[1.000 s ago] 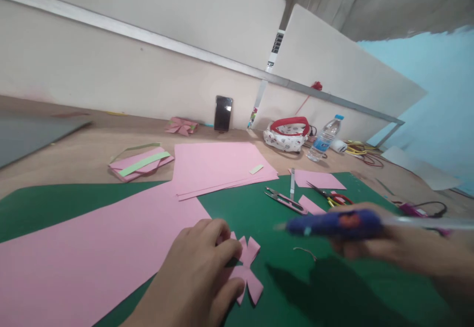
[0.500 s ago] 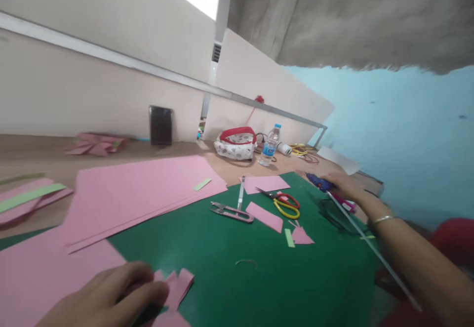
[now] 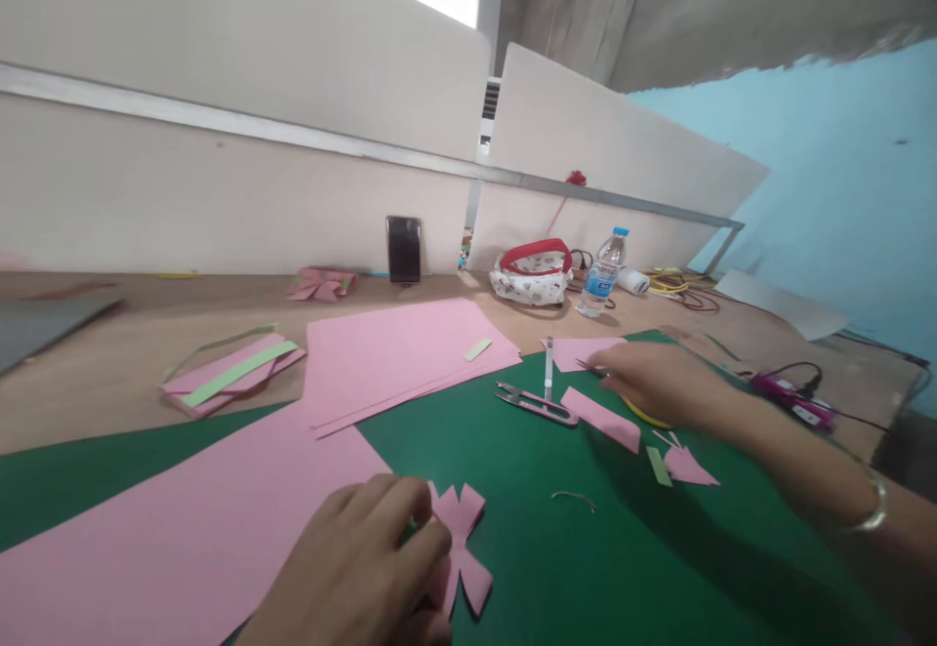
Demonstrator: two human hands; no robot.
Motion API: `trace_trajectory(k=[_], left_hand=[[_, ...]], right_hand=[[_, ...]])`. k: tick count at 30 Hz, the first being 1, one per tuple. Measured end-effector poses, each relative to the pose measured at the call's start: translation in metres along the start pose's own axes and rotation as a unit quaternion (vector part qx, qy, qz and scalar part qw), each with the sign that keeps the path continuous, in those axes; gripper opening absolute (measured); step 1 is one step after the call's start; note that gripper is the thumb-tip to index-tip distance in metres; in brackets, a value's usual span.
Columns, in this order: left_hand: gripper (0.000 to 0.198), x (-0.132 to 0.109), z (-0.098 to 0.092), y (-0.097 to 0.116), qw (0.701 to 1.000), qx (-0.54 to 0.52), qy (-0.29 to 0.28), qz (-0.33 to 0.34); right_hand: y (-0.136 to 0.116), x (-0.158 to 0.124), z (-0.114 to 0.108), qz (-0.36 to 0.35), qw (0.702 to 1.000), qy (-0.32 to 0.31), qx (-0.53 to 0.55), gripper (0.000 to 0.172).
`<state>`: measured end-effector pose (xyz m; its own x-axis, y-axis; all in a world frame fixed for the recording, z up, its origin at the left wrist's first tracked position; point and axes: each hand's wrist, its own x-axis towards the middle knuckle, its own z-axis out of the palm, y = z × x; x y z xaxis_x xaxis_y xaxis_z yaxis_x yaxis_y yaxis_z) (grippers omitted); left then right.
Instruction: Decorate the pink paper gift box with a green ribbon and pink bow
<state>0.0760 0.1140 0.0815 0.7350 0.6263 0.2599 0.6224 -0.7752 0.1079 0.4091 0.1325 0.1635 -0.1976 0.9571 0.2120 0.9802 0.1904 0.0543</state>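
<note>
At the bottom centre, my left hand [image 3: 366, 563] has its fingers curled and closed on a pink paper flower [image 3: 468, 573], whose looped petals stick out to the right. My right hand [image 3: 648, 378] is over the scissors, fingers bent together around them and partly blurred. A blade tip and part of the yellow handle [image 3: 645, 413] show; the rest is covered. Just left of that hand are thread snips [image 3: 538, 406] and a slim metal strip [image 3: 549, 368]. Below it lie a pink paper rectangle [image 3: 601, 420], a green strip [image 3: 658, 466] and a cut pink scrap [image 3: 689, 465].
Large pink sheets [image 3: 395, 358] cover the left of the green mat [image 3: 512, 490]. Behind are a folded pink flower [image 3: 322, 284], a phone [image 3: 404, 249], a patterned pouch [image 3: 531, 280] and a water bottle [image 3: 604, 273]. A magenta power strip [image 3: 794, 400] with cables lies at right.
My right hand has left the blue tool at the far right and come left onto the scissors. My left hand stays on the paper flower. The view has swung left.
</note>
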Motion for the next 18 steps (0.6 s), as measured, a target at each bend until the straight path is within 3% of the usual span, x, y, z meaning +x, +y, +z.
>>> trace_trajectory(k=[3, 6, 10, 13, 18], left_hand=[[0.013, 0.001, 0.003, 0.0, 0.997, 0.033, 0.019, 0.073], [0.018, 0.001, 0.001, 0.0, 0.996, 0.031, 0.031, 0.075], [0.007, 0.003, 0.001, -0.002, 0.997, 0.035, 0.04, 0.057], [0.008, 0.004, 0.01, -0.004, 0.993, 0.047, 0.074, 0.076], [0.026, 0.003, 0.017, -0.008, 0.98, 0.052, 0.137, 0.133]], right_hand=[[-0.068, -0.002, 0.003, -0.167, 0.982, -0.089, 0.015, 0.018], [-0.105, 0.0, 0.007, -0.227, 0.971, -0.078, 0.003, 0.024], [-0.114, 0.011, 0.019, -0.294, 0.955, -0.04, 0.018, 0.041], [-0.117, 0.018, 0.036, -0.357, 0.933, -0.029, 0.04, 0.031], [-0.124, 0.021, 0.063, -0.381, 0.918, -0.024, 0.104, 0.018]])
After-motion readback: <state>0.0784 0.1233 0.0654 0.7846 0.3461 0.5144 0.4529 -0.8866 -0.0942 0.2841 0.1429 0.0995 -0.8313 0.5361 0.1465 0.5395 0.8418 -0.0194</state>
